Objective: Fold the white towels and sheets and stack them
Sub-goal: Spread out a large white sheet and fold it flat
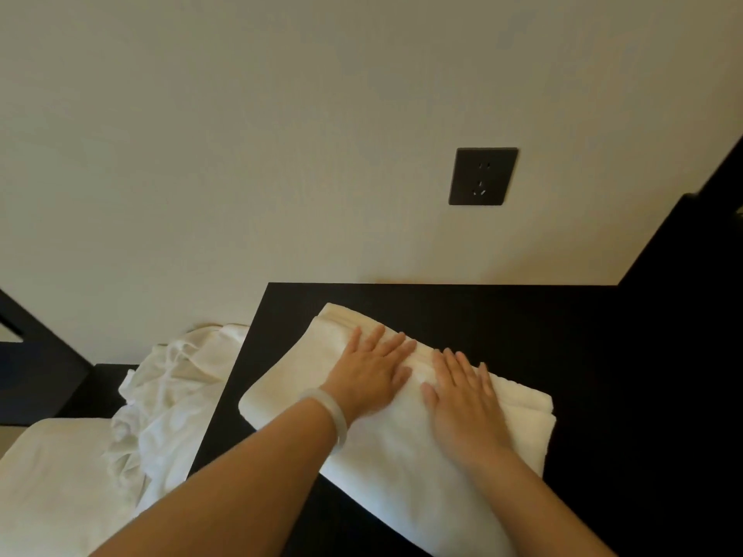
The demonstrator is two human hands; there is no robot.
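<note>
At the far left lies a flat spread of white cloth (52, 476); I cannot tell whether it is a sheet or a made bed. Just beside it, one crumpled white sheet (169, 396) is heaped up against the left edge of the black table (542, 327). On the table is one folded white towel (402, 476), lying at a slant, with several layers showing along its right edge. Both my hands are on top of it, side by side near its far fold. My left hand (370, 375) lies flat with the fingers straight and slightly spread, gripping nothing, and one pale bangle (331, 416) sits on that wrist. My right hand (462, 400) is flat and open in the same way, pressing the towel. Above, one dark wall socket (482, 175) is set in the cream wall (241, 134).
</note>
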